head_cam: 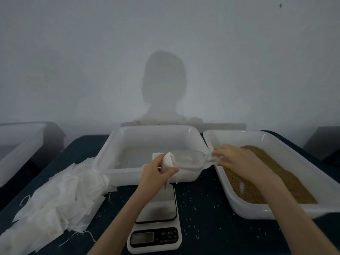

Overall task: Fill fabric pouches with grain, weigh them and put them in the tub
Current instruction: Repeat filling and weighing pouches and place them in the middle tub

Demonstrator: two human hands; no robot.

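The left hand (158, 170) pinches a white fabric pouch (168, 161), thumb and fingers curled round it with its mouth turned right, above the near rim of the middle tub (117, 144). The right hand (237, 159) grips the handle of a clear plastic scoop (191, 160), whose bowl points left into the pouch's mouth. This looks like the filling step, with grain passing from scoop to pouch, though how much is left in the scoop is hard to tell. Next, I judge, the pouch must go down onto the scale (156, 214) on the bench, near and below the left hand. The grain tray (276, 173) lies to the right; a heap of empty pouches (55, 196) lies left.
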